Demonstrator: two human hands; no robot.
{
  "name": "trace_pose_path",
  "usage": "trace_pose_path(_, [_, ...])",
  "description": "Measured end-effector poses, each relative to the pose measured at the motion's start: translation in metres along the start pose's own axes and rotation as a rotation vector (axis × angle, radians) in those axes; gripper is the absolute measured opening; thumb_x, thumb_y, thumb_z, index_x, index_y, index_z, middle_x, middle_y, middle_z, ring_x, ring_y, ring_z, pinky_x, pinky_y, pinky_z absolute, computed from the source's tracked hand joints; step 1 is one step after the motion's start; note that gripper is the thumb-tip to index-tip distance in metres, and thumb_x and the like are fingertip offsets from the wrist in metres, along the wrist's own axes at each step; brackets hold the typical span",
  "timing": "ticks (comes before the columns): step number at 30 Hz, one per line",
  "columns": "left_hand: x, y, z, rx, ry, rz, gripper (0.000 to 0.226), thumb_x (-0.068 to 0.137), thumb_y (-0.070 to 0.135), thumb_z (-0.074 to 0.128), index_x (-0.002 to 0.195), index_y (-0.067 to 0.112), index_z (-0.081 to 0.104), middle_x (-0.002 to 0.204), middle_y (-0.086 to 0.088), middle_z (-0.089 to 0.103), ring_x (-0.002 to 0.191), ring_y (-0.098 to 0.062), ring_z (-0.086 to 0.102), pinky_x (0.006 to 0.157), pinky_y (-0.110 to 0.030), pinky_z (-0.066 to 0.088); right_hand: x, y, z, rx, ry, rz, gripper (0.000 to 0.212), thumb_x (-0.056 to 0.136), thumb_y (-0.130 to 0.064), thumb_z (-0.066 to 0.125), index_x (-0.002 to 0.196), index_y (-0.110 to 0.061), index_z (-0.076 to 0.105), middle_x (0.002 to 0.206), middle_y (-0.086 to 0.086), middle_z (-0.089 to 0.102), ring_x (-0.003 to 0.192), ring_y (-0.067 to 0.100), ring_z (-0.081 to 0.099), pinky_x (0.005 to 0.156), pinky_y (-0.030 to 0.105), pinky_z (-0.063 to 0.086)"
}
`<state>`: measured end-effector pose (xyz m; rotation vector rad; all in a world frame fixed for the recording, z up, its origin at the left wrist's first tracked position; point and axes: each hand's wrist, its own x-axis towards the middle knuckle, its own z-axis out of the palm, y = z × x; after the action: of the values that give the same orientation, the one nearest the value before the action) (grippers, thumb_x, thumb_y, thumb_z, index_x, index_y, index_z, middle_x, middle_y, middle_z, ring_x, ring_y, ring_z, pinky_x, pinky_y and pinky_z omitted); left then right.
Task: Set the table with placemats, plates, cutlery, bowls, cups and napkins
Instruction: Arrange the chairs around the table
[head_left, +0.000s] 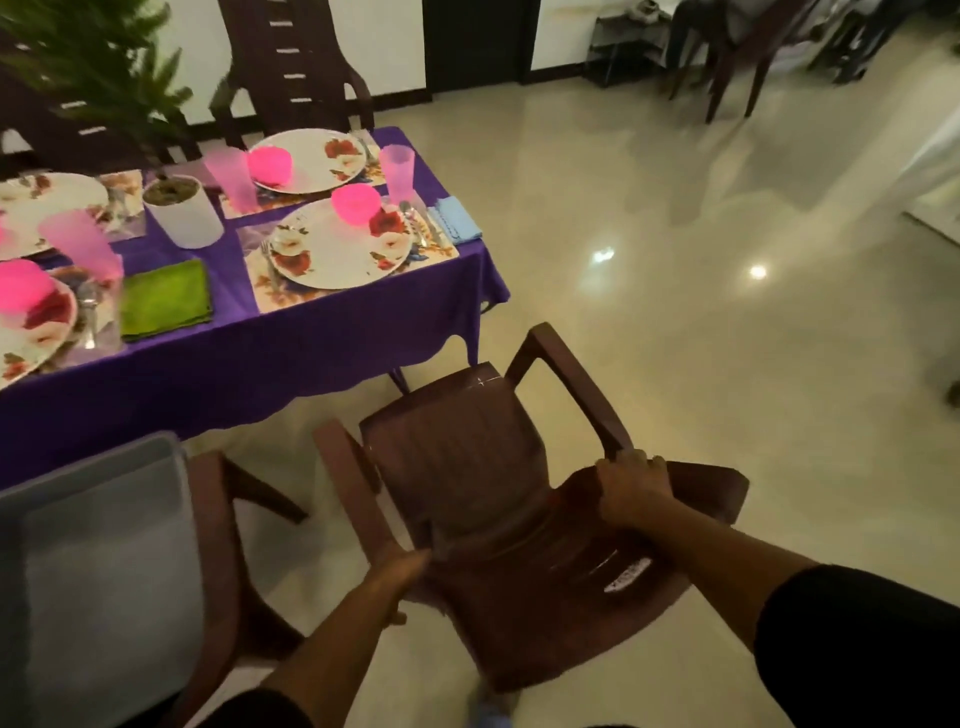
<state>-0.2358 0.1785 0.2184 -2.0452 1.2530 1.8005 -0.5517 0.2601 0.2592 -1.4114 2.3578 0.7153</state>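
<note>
beside a dining table draped in a purple cloth (311, 343), a person grips a brown plastic chair (467, 467) by its backrest, the seat facing the table's near corner. the right hand (631, 491) is curled over the top edge of the backrest, fingers wrapped round it; the left hand (402, 571) lies against the backrest's left side, and motion blur hides whether its fingers close round the edge or only press on it. on the table, the nearest setting looks finished: a floral plate (337, 254) on a floral placemat (270, 301), a pink bowl (356, 202) on the plate, a pink cup (397, 169) just beyond, cutlery (421, 223) to the right and a blue napkin (460, 221) at the cloth's edge. a green napkin (166, 299) lies by the setting to the left, and a potted plant (182, 208) stands mid-table. a grey tub (104, 545) rests on a second chair at lower left. by the look of it the laying is all but done and only seating remains. a moulded chair of this kind is likely light and stiff, easy to slide on the glossy floor; the top edge and sides of the backrest offer the surest hold.
</note>
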Motion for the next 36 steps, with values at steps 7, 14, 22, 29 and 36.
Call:
trace_pose_path(7, [0.040, 0.013, 0.050, 0.043, 0.217, -0.036, 0.058, 0.091, 0.027, 0.073, 0.140, 0.003, 0.055, 0.134, -0.018, 0.061, 0.113, -0.034, 0.061, 0.096, -0.045, 0.056, 0.039, 0.100, 0.016, -0.050, -0.113, 0.142, 0.060, 0.086, -0.065, 0.058, 0.131, -0.024, 0.056, 0.127, 0.005, 0.060, 0.120, 0.028, 0.056, 0.099, 0.046, 0.046])
trace_pose_path(14, [0.096, 0.004, 0.043, -0.005, 0.322, -0.219, 0.082, 0.079, 0.021, 0.087, 0.141, 0.003, 0.036, 0.136, -0.024, 0.043, 0.117, -0.045, 0.055, 0.090, -0.052, 0.059, 0.069, 0.098, 0.031, 0.022, -0.217, 0.083, 0.072, 0.077, -0.083, 0.059, 0.124, -0.029, 0.061, 0.106, -0.008, 0.065, 0.100, 0.015, 0.065, 0.084, 0.032, 0.056])
trace_pose_path(22, [0.120, 0.026, 0.001, -0.458, 0.046, -0.377, 0.022, 0.084, -0.005, 0.068, 0.105, -0.006, 0.073, 0.095, -0.021, 0.068, 0.085, -0.038, 0.065, 0.077, -0.048, 0.057, 0.078, 0.094, 0.020, 0.103, -0.091, 0.113, 0.067, 0.078, -0.081, 0.062, 0.120, -0.029, 0.060, 0.102, -0.011, 0.062, 0.098, 0.012, 0.062, 0.079, 0.028, 0.055])
trace_pose_path(29, [0.105, 0.015, -0.032, -0.659, -0.023, -0.374, 0.032, 0.078, -0.014, 0.063, 0.103, -0.001, 0.078, 0.115, -0.016, 0.064, 0.100, -0.040, 0.061, 0.081, -0.051, 0.057, 0.074, 0.076, 0.016, 0.119, -0.093, 0.128, 0.064, 0.076, -0.081, 0.064, 0.112, -0.029, 0.061, 0.093, -0.012, 0.058, 0.091, 0.012, 0.061, 0.078, 0.030, 0.056])
trace_pose_path(36, [0.100, 0.025, -0.053, -0.591, 0.019, -0.286, 0.018, 0.086, -0.005, 0.068, 0.102, -0.001, 0.073, 0.123, -0.020, 0.061, 0.113, -0.048, 0.060, 0.095, -0.062, 0.055, 0.063, 0.058, 0.009, 0.157, -0.073, 0.157, 0.065, 0.076, -0.081, 0.064, 0.112, -0.027, 0.060, 0.094, -0.012, 0.058, 0.092, 0.012, 0.061, 0.078, 0.030, 0.056])
